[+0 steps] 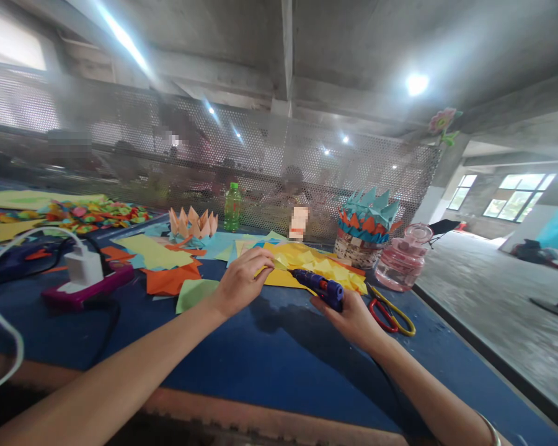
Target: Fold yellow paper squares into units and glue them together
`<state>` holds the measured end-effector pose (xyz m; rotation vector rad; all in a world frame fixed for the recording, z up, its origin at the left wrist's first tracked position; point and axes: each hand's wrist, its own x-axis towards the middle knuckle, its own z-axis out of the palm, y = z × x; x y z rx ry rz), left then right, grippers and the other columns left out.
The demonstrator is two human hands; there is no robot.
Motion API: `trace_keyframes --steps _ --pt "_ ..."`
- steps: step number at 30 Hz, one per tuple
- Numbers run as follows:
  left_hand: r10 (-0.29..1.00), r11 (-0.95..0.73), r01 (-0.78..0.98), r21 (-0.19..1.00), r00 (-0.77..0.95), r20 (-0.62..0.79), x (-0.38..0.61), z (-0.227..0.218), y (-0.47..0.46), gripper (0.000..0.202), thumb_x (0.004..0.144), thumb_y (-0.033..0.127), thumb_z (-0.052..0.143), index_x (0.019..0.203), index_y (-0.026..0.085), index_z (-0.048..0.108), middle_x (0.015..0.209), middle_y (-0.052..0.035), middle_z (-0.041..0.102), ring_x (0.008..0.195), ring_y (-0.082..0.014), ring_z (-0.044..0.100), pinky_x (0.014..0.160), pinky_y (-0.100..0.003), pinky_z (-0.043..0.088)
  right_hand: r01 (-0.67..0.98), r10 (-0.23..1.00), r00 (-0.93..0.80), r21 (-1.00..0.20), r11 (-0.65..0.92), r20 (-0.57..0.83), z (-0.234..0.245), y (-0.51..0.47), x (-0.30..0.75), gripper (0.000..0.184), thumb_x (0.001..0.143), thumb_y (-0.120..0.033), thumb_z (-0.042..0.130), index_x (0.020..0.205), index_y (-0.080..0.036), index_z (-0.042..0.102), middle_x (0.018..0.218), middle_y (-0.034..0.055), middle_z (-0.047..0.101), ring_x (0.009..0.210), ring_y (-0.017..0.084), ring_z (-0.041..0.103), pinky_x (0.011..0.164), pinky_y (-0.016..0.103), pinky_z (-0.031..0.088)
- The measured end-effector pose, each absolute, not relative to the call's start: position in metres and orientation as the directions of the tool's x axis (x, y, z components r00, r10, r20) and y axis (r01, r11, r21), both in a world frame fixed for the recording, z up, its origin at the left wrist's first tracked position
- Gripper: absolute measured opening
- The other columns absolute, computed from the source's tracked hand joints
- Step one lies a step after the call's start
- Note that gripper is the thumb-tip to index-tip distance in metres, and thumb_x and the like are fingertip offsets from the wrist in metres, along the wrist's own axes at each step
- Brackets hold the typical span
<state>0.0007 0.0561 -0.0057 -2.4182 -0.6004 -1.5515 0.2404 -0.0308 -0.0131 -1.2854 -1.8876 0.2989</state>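
My right hand (351,314) is closed round a dark blue hot glue gun (318,286), its nozzle pointing left. In a pinch, my left hand (247,277) holds a small pale yellow paper piece (279,265) close to the nozzle tip. Whether the two touch I cannot tell. Behind them lie yellow folded papers (339,275) on a pile of sheets. Scissors (393,311) with red and yellow handles rest just right of my right hand. A green paper sheet (196,294) lies beside my left wrist.
On the blue table (204,362) are a power strip (81,291) with a white plug, orange paper (170,280), a peach folded-paper ring (193,224), a green bottle (232,209), a paper-covered container (360,244) and a pink jar (401,263). A perforated metal screen (260,148) stands behind.
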Motion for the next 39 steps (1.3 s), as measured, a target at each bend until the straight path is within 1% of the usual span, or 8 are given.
trace_keyframes --steps 7,12,16,18,21,27,31,39 --pt "0.250 -0.896 0.437 0.084 0.338 0.907 0.000 -0.003 0.057 0.013 0.089 0.011 0.057 0.081 0.018 0.063 0.090 -0.0052 0.069 0.088 -0.0183 0.067 0.080 -0.031 0.054 0.693 0.855 -0.157 -0.562 0.452 0.494 -0.013 -0.030 0.241 0.033 0.088 -0.044 0.057 0.066 -0.021 0.049 0.058 -0.0025 0.047 0.053 0.013 0.040 0.048 0.026 0.031" --pt "0.304 -0.877 0.457 0.147 0.292 0.907 -0.002 -0.002 0.058 0.011 0.088 0.014 0.059 0.079 0.019 0.064 0.090 -0.0052 0.070 0.088 -0.0192 0.067 0.084 -0.034 0.055 0.737 0.843 -0.197 -0.492 0.464 0.500 -0.010 -0.031 0.241 0.028 0.088 -0.044 0.058 0.074 -0.020 0.052 0.069 0.0000 0.054 0.063 0.016 0.047 0.057 0.027 0.037" --pt "0.350 -0.860 0.468 0.204 0.251 0.903 -0.006 -0.001 0.062 0.011 0.088 0.014 0.059 0.079 0.018 0.064 0.089 -0.0055 0.070 0.087 -0.0193 0.067 0.079 -0.033 0.056 0.762 0.842 -0.300 -0.418 0.495 0.448 -0.007 -0.035 0.242 0.018 0.078 -0.028 0.070 0.088 -0.019 0.057 0.088 0.0033 0.059 0.077 0.018 0.053 0.068 0.028 0.041" --pt "0.368 -0.855 0.466 0.229 0.233 0.900 -0.008 -0.001 0.065 0.011 0.089 0.015 0.059 0.079 0.018 0.064 0.088 -0.0056 0.070 0.083 -0.0177 0.067 0.075 -0.031 0.057 0.773 0.849 -0.341 -0.394 0.497 0.403 -0.006 -0.038 0.242 0.024 0.071 -0.017 0.071 0.091 -0.019 0.059 0.093 0.0038 0.059 0.080 0.019 0.054 0.070 0.028 0.041" --pt "0.391 -0.852 0.454 0.260 0.222 0.893 -0.010 -0.002 0.069 0.012 0.091 0.019 0.060 0.081 0.016 0.065 0.088 -0.0050 0.069 0.078 -0.0151 0.066 0.070 -0.029 0.056 0.784 0.860 -0.388 -0.371 0.497 0.332 -0.005 -0.044 0.240 0.029 0.065 -0.010 0.069 0.091 -0.019 0.061 0.094 0.0030 0.059 0.083 0.019 0.056 0.072 0.028 0.042" --pt "0.427 -0.851 0.430 0.301 0.234 0.873 -0.013 -0.005 0.074 0.020 0.096 0.031 0.059 0.088 0.012 0.064 0.087 -0.0027 0.067 0.073 -0.0126 0.064 0.067 -0.028 0.056 0.785 0.865 -0.436 -0.365 0.500 0.247 -0.001 -0.054 0.237 0.029 0.066 -0.014 0.073 0.092 -0.020 0.062 0.094 0.0013 0.060 0.085 0.018 0.056 0.074 0.027 0.043" --pt "0.450 -0.845 0.425 0.324 0.238 0.861 -0.013 -0.006 0.075 0.020 0.096 0.031 0.058 0.090 0.013 0.064 0.089 -0.0031 0.066 0.074 -0.0129 0.064 0.068 -0.029 0.056 0.780 0.869 -0.452 -0.383 0.494 0.200 -0.001 -0.057 0.241 0.033 0.067 -0.025 0.081 0.094 -0.021 0.063 0.095 0.0011 0.062 0.088 0.019 0.058 0.077 0.027 0.045" --pt "0.500 -0.817 0.446 0.367 0.228 0.836 -0.010 -0.004 0.070 0.020 0.095 0.030 0.059 0.086 0.013 0.064 0.089 -0.0032 0.067 0.078 -0.0142 0.064 0.072 -0.031 0.056 0.761 0.861 -0.490 -0.414 0.500 0.138 0.008 -0.062 0.248 0.039 0.068 -0.039 0.083 0.099 -0.021 0.067 0.105 0.0029 0.063 0.097 0.020 0.060 0.086 0.030 0.047"
